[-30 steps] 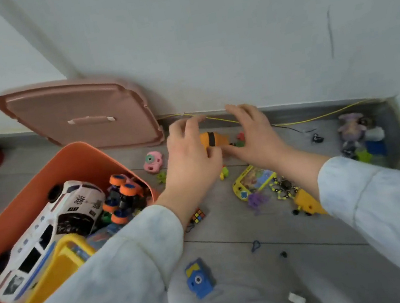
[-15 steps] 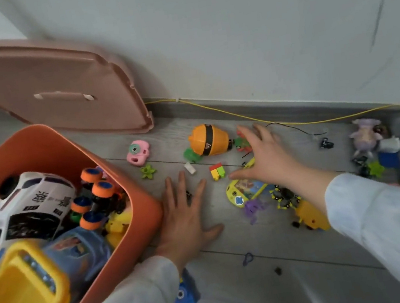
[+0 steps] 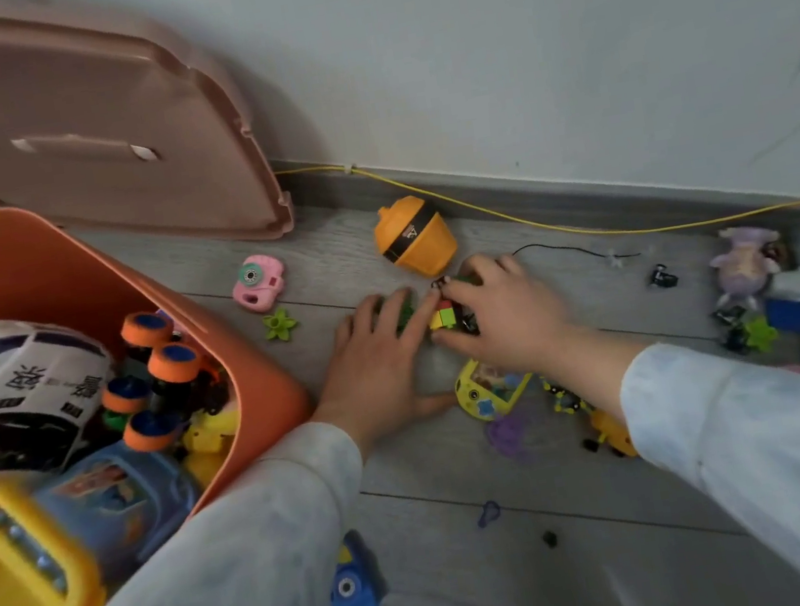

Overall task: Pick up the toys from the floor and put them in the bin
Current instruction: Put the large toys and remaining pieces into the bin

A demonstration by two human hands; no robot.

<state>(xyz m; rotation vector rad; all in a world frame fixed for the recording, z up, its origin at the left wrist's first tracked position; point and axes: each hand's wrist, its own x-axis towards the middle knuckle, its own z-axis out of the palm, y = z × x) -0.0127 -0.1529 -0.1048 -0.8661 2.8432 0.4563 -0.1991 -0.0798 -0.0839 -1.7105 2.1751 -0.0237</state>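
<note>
Floor: grey plank floor running up to a pale wall, with a yellow cable along the skirting and toys scattered across the boards.
Bin: the orange bin sits at the floor's left edge, already holding a white toy car, an orange-wheeled toy and a yellow toy; its pink lid leans on the wall behind.
Step in hand: you are gathering the small pieces mid-floor — nothing is lifted yet.
Left hand: your left hand lies flat, fingers spread, palm on the boards, fingertips over a green piece; I judge it a rake, not a grasp.
Right hand: your right hand is cupped, fingers curled over the multicoloured brick and some dark bits; whether it has truly closed on them I cannot tell.
Brick: just below the orange spinning top, between your hands; too small and covered to give a long axis.
Top: tilted, its point aimed down and right toward your right hand, long axis diagonal.
Next move: probably close both hands together under the pile, lift, and carry it left over the bin's rim — the pink toy camera and yellow handheld game remain.
</note>
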